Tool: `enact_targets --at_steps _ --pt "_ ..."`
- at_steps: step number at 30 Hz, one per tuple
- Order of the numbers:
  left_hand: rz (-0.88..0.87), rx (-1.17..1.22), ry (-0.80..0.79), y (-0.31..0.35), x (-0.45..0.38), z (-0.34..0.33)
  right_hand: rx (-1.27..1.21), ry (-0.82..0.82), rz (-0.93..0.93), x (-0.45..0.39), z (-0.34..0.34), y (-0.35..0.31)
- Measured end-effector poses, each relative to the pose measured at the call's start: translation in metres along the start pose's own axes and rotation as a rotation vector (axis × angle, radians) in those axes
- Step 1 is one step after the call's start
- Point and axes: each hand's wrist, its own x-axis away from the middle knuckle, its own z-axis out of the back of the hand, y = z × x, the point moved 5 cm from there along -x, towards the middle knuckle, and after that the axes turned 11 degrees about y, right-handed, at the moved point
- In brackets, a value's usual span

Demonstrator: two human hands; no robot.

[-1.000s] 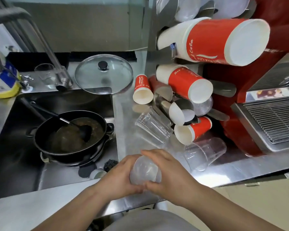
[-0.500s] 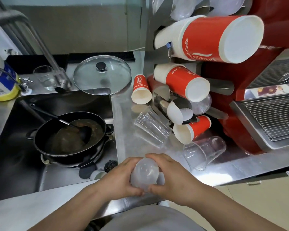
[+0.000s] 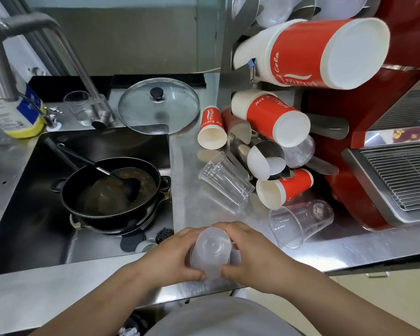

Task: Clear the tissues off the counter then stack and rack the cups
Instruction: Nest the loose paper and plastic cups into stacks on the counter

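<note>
Both hands curl round a clear cup (image 3: 211, 253) at the counter (image 3: 189, 190) edge, left hand (image 3: 170, 259) and right hand (image 3: 255, 258) gripping opposite sides. The pan (image 3: 112, 190) holds brown liquid and a ladle (image 3: 129, 184).

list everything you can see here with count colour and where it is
clear plastic cups: two, lying on the counter by the rack
frosted cups: one stack, held at the counter's front edge
loose paper cups: two, red and white, on the counter
paper cup stacks: two, red and white, in the rack
rack: one, steel, back right
glass lid: one, black knob, behind the sink
pan: one, black, in the sink, ladle inside
glass: one, clear, by the tap
left hand: grips the frosted cups
right hand: grips the frosted cups
</note>
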Motion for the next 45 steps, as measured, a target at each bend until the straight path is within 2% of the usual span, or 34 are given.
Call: enact_targets --at_steps 10,14,18,22,27,33,39,45 --pt "-0.058 -0.127 -0.025 -0.013 -0.009 0.018 0.142 -0.022 0.073 -0.014 0.012 0.001" --pt "-0.078 -0.245 -0.075 -0.015 -0.023 0.044 0.138 0.093 0.091 -0.027 0.039 -0.015" --pt "-0.069 -0.417 -0.153 -0.012 -0.051 0.085 0.268 0.106 0.120 -0.055 0.065 -0.040" --pt "0.024 -0.497 -0.209 -0.003 -0.084 0.130 0.413 0.038 0.063 -0.095 0.082 -0.066" --pt "0.167 -0.491 -0.135 0.004 -0.124 0.182 0.472 0.068 -0.070 -0.150 0.097 -0.088" --pt "0.217 -0.318 0.080 -0.012 -0.164 0.199 0.449 0.249 -0.250 -0.216 0.097 -0.071" --pt "0.247 -0.052 0.216 -0.034 -0.200 0.177 0.261 0.466 -0.406 -0.254 0.084 -0.036" --pt "0.308 0.186 0.272 -0.047 -0.228 0.156 0.208 0.412 -0.529 -0.273 0.074 -0.016"
